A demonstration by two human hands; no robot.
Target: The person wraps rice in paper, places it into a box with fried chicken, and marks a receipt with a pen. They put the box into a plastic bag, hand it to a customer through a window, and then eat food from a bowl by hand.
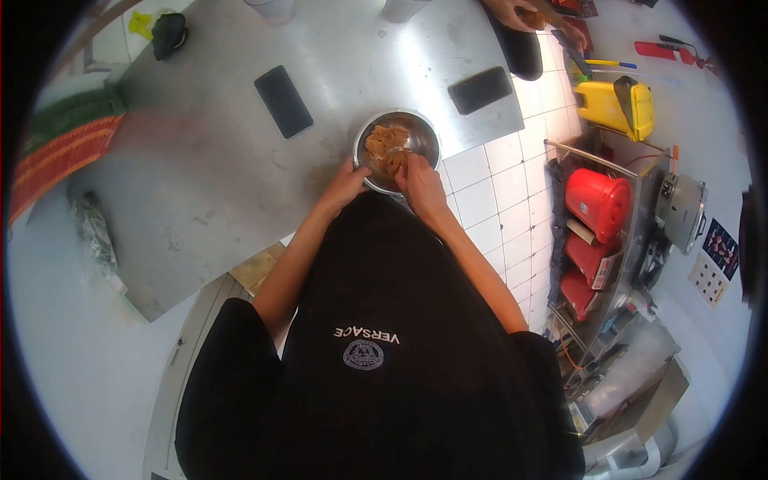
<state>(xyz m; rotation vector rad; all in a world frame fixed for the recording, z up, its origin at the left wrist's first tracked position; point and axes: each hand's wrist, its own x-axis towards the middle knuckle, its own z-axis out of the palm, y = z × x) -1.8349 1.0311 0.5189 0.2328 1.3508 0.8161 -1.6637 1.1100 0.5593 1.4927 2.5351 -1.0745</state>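
Observation:
A round metal bowl (433, 136) rests at the near edge of the steel table (208, 184), with a lumpy brown mass (382, 138) inside. On the bowl's left rim is my left hand (346, 182), its thumb over the edge and its fingers outside. My right hand (422, 186) reaches over the near right rim, fingers pressed together at a brown lump (395, 162) in the bowl. The fingertips of my right hand are partly hidden in the brown stuff.
Two dark phones (284, 102) (480, 90) lie beyond the bowl. Another person's hands (520, 14) show at the top right. A rack with a red bucket (596, 204) and a yellow container (616, 108) stand right. Striped cloth (64, 152) lies far left.

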